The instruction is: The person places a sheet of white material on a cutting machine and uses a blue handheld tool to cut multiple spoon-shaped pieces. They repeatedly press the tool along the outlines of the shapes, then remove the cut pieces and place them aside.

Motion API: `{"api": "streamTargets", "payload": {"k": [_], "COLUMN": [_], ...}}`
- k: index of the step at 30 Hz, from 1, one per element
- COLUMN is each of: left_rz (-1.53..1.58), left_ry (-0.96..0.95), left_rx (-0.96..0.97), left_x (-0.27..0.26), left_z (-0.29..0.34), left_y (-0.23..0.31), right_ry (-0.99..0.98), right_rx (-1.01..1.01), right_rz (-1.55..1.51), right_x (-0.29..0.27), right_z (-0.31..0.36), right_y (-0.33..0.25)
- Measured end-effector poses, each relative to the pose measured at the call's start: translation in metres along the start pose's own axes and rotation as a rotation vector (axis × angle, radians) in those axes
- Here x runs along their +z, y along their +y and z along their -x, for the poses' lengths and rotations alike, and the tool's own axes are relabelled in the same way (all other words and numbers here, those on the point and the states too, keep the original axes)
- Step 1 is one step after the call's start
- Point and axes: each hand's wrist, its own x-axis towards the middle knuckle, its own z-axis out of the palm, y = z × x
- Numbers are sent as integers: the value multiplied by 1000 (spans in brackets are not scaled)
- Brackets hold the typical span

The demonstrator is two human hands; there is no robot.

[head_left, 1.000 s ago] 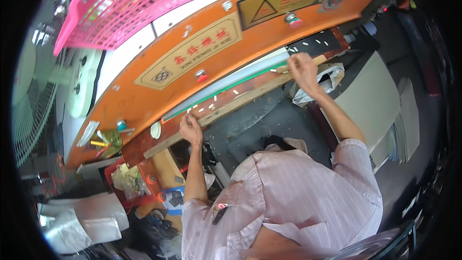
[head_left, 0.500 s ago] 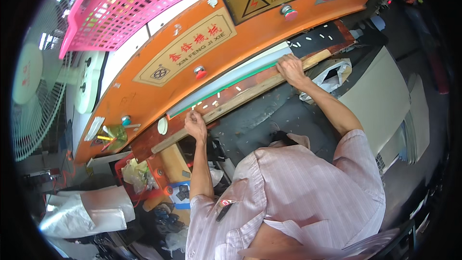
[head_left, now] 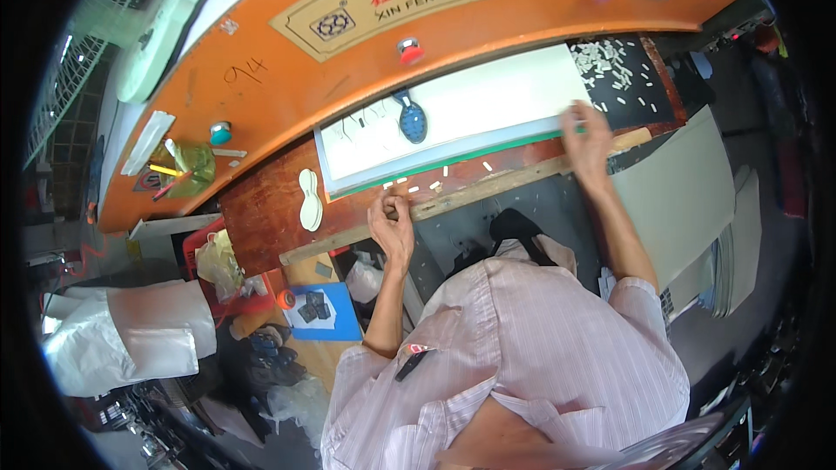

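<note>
My left hand [head_left: 392, 224] is over the long wood bar [head_left: 496, 183] at the front of the red-brown table [head_left: 266, 218]. Its fingers are curled, with the tips close to the thumb. I cannot tell if they pinch anything. A few little white bits [head_left: 414, 189] lie on the table just past those fingertips.

My right hand [head_left: 588, 146] is at the right end of the big white sheet [head_left: 505, 91]. Its fingers are bent and blurry, so I cannot tell if they hold something or only touch the edge.

The white sheet lies flat on the table, along the foot of the orange machine [head_left: 296, 109]. A green strip [head_left: 470, 157] runs along its near side. On the sheet, left of the middle, sits a blue shape like a small shoe bottom [head_left: 412, 122]. Thin dark marks show on the sheet to the left of it.

Past the right end of the sheet is a black mat [head_left: 625, 103] with a heap of more little white bits [head_left: 616, 70] on it. Left of the sheet lies a pale shoe-shaped piece [head_left: 310, 200].

A red button [head_left: 409, 50] and a green button [head_left: 220, 132] stick out of the machine. Big pale boards [head_left: 670, 200] are to the right of my right arm.
</note>
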Motion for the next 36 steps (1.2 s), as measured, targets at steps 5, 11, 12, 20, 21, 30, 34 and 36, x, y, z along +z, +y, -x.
{"api": "streamTargets", "payload": {"k": [5, 11, 12, 20, 21, 30, 34, 36], "left_rz": [-104, 47, 29, -116, -123, -128, -108, -73], "left_ry": [-120, -407, -402, -468, -468, -447, -433, -405], "left_rx": [330, 213, 213, 122, 117, 71, 83, 68], "left_x": [0, 17, 18, 23, 22, 22, 21, 21], "left_z": [-47, -56, -49, -37, -36, -34, -36, -35], "left_y": [26, 20, 17, 21, 24, 32, 33, 32], "right_ry": [-478, -613, -658, -785, -823, -817, -715, -712], "right_rx": [-341, -368, -330, -139, -93, 574, 11, -143], "right_rz": [-143, -282, -309, -539, -540, -901, -464, -393], "right_x": [99, 133, 132, 124, 122, 92, 77, 80], "right_z": [46, 62, 65, 56, 54, -2, -4, 8], "right_y": [-129, -153, -146, -129, -129, -107, -109, -112]}}
